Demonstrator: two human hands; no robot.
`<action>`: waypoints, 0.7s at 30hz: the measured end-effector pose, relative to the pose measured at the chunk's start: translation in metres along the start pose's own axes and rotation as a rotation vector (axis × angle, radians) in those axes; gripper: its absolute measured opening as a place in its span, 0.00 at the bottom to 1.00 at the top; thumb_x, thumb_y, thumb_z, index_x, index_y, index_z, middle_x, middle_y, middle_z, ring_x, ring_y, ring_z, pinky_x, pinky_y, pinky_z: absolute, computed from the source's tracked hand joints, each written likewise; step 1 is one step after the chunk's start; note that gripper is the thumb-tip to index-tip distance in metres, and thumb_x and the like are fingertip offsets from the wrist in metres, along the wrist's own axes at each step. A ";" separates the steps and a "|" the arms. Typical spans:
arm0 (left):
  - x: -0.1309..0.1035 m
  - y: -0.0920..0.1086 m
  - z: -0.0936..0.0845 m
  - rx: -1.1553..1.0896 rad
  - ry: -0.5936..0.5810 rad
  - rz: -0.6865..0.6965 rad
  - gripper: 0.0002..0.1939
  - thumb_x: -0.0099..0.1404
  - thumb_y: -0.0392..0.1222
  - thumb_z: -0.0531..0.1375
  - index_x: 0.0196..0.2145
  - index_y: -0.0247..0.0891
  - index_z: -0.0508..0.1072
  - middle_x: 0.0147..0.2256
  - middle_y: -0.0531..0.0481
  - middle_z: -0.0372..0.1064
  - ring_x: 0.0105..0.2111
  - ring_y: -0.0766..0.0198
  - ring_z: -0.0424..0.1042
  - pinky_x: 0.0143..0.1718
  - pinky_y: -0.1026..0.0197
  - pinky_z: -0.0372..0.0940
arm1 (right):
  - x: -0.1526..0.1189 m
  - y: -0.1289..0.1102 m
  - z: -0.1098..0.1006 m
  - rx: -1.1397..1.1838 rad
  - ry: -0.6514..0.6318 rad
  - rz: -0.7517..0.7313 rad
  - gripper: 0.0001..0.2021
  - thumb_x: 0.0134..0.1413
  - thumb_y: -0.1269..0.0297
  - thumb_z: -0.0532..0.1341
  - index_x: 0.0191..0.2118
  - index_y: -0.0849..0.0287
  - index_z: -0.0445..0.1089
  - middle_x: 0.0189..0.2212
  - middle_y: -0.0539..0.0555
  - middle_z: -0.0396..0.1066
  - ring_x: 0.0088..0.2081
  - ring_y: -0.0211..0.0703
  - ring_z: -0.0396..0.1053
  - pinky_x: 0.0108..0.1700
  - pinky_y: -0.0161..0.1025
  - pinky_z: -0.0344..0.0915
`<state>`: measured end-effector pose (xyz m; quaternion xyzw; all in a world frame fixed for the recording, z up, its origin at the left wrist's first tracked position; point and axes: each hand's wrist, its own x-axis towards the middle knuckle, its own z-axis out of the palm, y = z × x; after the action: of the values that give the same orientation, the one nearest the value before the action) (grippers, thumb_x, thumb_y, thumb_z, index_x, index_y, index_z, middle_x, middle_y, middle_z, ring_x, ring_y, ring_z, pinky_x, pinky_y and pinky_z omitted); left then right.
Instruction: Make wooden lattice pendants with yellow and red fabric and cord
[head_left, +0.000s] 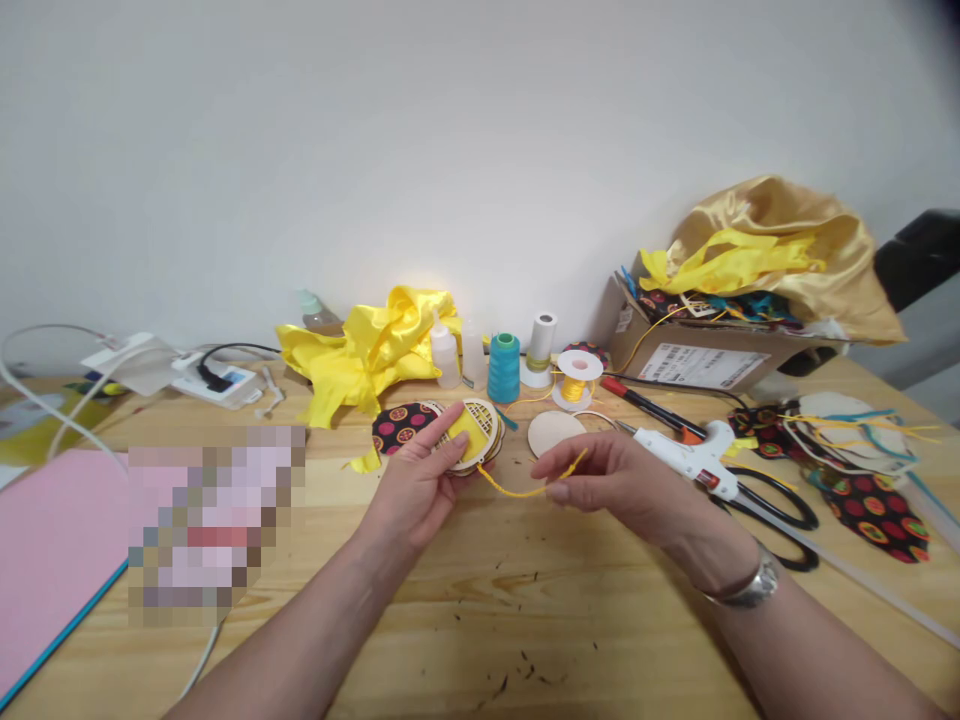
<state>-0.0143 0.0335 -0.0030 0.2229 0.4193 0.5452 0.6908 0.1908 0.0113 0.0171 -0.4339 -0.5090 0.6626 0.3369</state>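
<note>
Two bare hands are apart above the wooden table (442,640), joined only by a yellow twisted cord (517,493). The left hand (416,485) clamps a round, pale wooden lattice disc with yellow cloth (472,443), thumb on its face; the right hand (637,490) pinches the cord near its free end. For good handling, a firm grip at the disc's rim and light, even tension would suit best; a hard tug could strain the cord where it meets the rim.

The lattice disc lies in the left hand's fingers, to the left of the right hand, with the cord sagging between them. Just beyond the right fingertips is a plain round wooden disc (556,432). Towards the table's far edge stand a teal thread cone (503,370) and a white spool of yellow cord (577,385); a white glue gun (686,458) lies beyond the right wrist.
</note>
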 end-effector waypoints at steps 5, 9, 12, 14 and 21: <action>-0.001 -0.001 0.002 0.000 0.004 -0.026 0.24 0.56 0.24 0.60 0.51 0.35 0.71 0.40 0.43 0.77 0.32 0.63 0.77 0.33 0.64 0.74 | 0.004 0.008 0.013 0.324 0.021 -0.018 0.11 0.35 0.63 0.71 0.28 0.61 0.75 0.21 0.49 0.71 0.21 0.31 0.61 0.24 0.31 0.56; -0.002 -0.003 0.001 0.017 -0.006 -0.026 0.25 0.56 0.25 0.61 0.52 0.36 0.69 0.42 0.41 0.76 0.33 0.61 0.77 0.32 0.61 0.74 | 0.006 0.013 0.022 0.351 0.045 -0.027 0.11 0.39 0.60 0.70 0.26 0.62 0.73 0.23 0.51 0.71 0.21 0.30 0.60 0.24 0.30 0.55; -0.003 -0.004 0.000 0.018 -0.007 -0.030 0.25 0.56 0.26 0.61 0.52 0.35 0.69 0.41 0.41 0.77 0.33 0.61 0.77 0.33 0.61 0.74 | 0.008 0.017 0.024 0.227 0.085 -0.091 0.08 0.45 0.60 0.66 0.27 0.61 0.72 0.23 0.50 0.71 0.20 0.30 0.57 0.24 0.31 0.55; -0.003 -0.003 0.001 0.015 0.001 -0.041 0.25 0.56 0.25 0.60 0.52 0.35 0.69 0.41 0.41 0.77 0.33 0.61 0.77 0.32 0.62 0.74 | 0.008 0.019 0.023 -0.028 0.197 -0.225 0.05 0.50 0.63 0.63 0.29 0.60 0.71 0.24 0.50 0.71 0.22 0.32 0.59 0.26 0.33 0.57; -0.005 -0.002 0.002 -0.007 -0.025 -0.085 0.23 0.58 0.25 0.59 0.51 0.35 0.70 0.40 0.42 0.77 0.32 0.62 0.77 0.32 0.64 0.74 | -0.001 0.024 0.020 -1.185 0.299 -0.985 0.14 0.58 0.76 0.53 0.46 0.54 0.69 0.33 0.53 0.67 0.34 0.40 0.62 0.36 0.37 0.60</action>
<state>-0.0115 0.0284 -0.0020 0.2091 0.4177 0.5139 0.7195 0.1723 -0.0034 -0.0035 -0.3501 -0.8608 -0.0105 0.3694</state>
